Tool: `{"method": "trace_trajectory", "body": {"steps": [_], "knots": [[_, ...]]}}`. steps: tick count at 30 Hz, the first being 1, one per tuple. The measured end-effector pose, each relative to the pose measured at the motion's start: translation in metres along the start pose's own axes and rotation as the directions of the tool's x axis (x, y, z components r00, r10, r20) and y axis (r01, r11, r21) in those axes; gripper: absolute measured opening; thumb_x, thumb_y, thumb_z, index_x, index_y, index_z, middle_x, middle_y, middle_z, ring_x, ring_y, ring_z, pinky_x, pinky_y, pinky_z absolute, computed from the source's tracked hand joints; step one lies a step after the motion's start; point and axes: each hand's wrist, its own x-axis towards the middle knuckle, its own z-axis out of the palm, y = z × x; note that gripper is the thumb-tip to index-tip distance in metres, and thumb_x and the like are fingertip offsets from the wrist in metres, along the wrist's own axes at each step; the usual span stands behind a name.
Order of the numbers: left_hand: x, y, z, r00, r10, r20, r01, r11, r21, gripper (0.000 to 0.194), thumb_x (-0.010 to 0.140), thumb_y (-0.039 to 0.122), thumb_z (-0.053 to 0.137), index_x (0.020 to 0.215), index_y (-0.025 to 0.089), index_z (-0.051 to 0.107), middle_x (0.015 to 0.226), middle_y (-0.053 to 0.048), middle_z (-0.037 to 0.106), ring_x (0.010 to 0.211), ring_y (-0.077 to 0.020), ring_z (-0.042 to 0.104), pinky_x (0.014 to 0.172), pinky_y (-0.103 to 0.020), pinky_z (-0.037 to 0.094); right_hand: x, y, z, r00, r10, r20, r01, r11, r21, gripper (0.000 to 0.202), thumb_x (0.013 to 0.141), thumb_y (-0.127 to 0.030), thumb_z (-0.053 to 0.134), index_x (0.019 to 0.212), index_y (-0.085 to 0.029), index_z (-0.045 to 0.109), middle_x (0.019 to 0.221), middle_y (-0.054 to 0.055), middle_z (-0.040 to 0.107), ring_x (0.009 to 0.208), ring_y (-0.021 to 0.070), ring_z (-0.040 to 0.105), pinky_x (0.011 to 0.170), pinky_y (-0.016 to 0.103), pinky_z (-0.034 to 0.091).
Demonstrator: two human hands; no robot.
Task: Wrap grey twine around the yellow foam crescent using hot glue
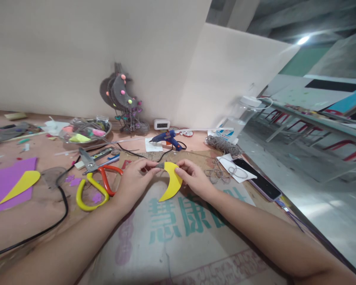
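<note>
A yellow crescent moon cutout (175, 184) hangs over the printed cardboard, its pointed tip toward me. Grey yarn (160, 165) covers its upper left end. My left hand (139, 174) pinches that wrapped end between thumb and fingers. On the other side, my right hand (192, 174) grips the crescent's outer edge, thumb in front and fingers behind. Just beyond both hands lies a blue glue gun (167, 138) with its nozzle over a small white paper. Scissors (99, 174) with one yellow and one orange handle rest left of my left hand.
A grey yarn bundle (224, 145) and a phone (258, 180) lie to the right. Purple foam sheets (12, 186) sit left, near a black cord (65, 206). A bowl (102, 134) of clay stands behind; grey moon ornaments (118, 95) hang by the wall.
</note>
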Motion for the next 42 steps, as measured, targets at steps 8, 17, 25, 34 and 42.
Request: {"method": "trace_trajectory", "body": {"steps": [8, 17, 25, 34, 42], "knots": [[0.003, -0.002, 0.002, 0.996, -0.082, -0.036, 0.075, 0.984, -0.162, 0.028, 0.078, 0.036, 0.056, 0.1, 0.019, 0.059, 0.084, -0.001, 0.064, 0.076, -0.0144, 0.057, 0.068, -0.025, 0.043, 0.001, 0.004, -0.003, 0.995, -0.033, -0.097, 0.027, 0.998, -0.064, 0.019, 0.082, -0.037, 0.051, 0.089, -0.021, 0.046, 0.057, -0.007, 0.047, 0.039, 0.0067, 0.042, 0.037, 0.018, 0.031], [0.01, -0.01, 0.005, 0.969, -0.137, 0.204, 0.202, 0.917, -0.344, 0.038, 0.079, 0.049, 0.047, 0.073, 0.015, 0.063, 0.067, -0.002, 0.062, 0.066, -0.0146, 0.055, 0.062, -0.023, 0.041, -0.002, 0.006, -0.013, 0.799, -0.601, 0.031, 0.486, 0.613, -0.623, 0.015, 0.081, -0.01, 0.046, 0.087, -0.019, 0.056, 0.078, 0.004, 0.054, 0.067, 0.0129, 0.05, 0.058, 0.024, 0.041], [0.01, -0.007, 0.006, 0.972, -0.121, 0.202, 0.176, 0.944, -0.28, 0.031, 0.079, 0.043, 0.048, 0.067, 0.016, 0.057, 0.061, 0.002, 0.053, 0.061, -0.0124, 0.048, 0.057, -0.021, 0.035, -0.003, 0.008, -0.013, 0.755, -0.622, 0.21, 0.491, 0.323, -0.809, 0.016, 0.086, -0.014, 0.044, 0.093, -0.02, 0.057, 0.079, 0.004, 0.056, 0.069, 0.012, 0.053, 0.062, 0.022, 0.04], [0.009, -0.002, 0.005, 0.967, -0.128, 0.219, 0.176, 0.96, -0.216, 0.027, 0.078, 0.04, 0.047, 0.063, 0.017, 0.052, 0.057, 0.003, 0.048, 0.059, -0.0123, 0.045, 0.055, -0.022, 0.033, -0.004, 0.006, -0.011, 0.753, -0.594, 0.282, 0.468, 0.183, -0.865, 0.019, 0.087, -0.015, 0.041, 0.09, -0.019, 0.059, 0.074, 0.003, 0.058, 0.065, 0.0127, 0.052, 0.059, 0.024, 0.036], [0.009, -0.001, 0.005, 0.981, -0.105, 0.165, 0.14, 0.967, -0.214, 0.028, 0.078, 0.04, 0.047, 0.066, 0.016, 0.056, 0.06, 0.002, 0.053, 0.06, -0.013, 0.048, 0.057, -0.023, 0.036, -0.005, 0.01, -0.013, 0.732, -0.591, 0.339, 0.512, 0.149, -0.846, 0.019, 0.088, -0.014, 0.04, 0.096, -0.019, 0.056, 0.075, 0.004, 0.059, 0.068, 0.0145, 0.052, 0.062, 0.026, 0.036]]}}
